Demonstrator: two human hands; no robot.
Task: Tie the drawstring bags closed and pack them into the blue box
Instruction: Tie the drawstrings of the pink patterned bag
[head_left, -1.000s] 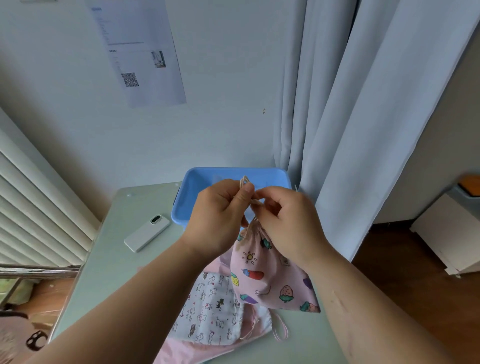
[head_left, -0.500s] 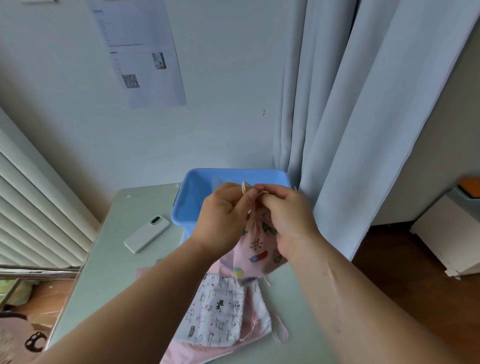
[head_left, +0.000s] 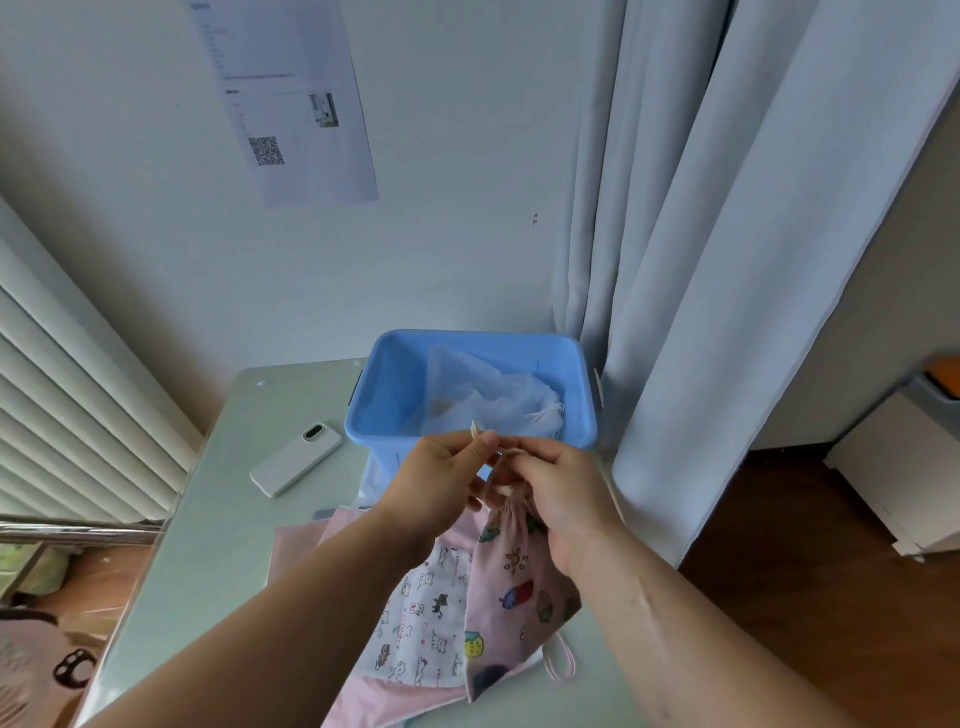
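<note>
Head: both hands (head_left: 441, 486) (head_left: 558, 493) tight on drawstring (head_left: 474, 429)

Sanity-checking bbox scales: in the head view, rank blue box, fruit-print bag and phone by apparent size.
1. blue box
2. fruit-print bag: nearer the camera, top hidden by the right hand, so its gap to the box is unsure
3. phone: clearly smallest

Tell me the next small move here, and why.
Probably draw the drawstring ends apart to tighten the tie: left hand and right hand both pinch it above the pink bag, whose neck is gathered, not yet in the blue box.
</note>
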